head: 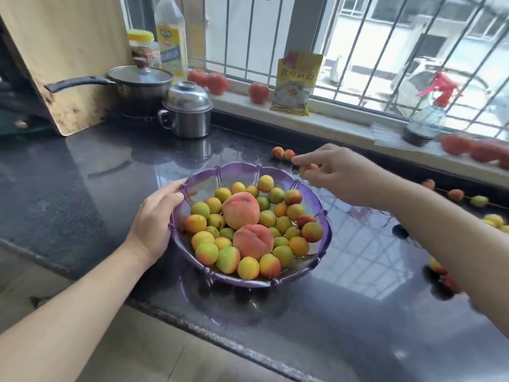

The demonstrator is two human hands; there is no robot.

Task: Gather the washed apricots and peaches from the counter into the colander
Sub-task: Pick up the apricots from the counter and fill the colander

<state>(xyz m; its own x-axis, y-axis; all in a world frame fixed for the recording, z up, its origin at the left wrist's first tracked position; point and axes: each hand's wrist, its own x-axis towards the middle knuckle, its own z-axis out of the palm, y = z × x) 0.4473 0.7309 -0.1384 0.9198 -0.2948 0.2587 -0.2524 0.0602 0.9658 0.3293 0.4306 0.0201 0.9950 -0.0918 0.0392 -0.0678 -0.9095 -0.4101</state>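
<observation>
A purple plastic colander (321, 253) stands on the dark counter, filled with several small apricots (248, 267) and two peaches (241, 211). My left hand (155, 226) grips its left rim. My right hand (337, 172) hovers over the colander's far right rim and holds one apricot (304, 169) in its curled fingers. Two loose apricots (283, 153) lie on the counter just behind that hand. More apricots (455, 194) lie along the back wall at the right, and others (495, 220) sit at the right edge, partly hidden by my right forearm.
A lidded pan (139, 85) and a steel pot (188, 111) stand at the back left beside a wooden board (66, 56). The windowsill holds tomatoes (258, 92), a yellow packet (296, 82), bottles and a spray bottle (427, 121). The counter (371, 321) is wet.
</observation>
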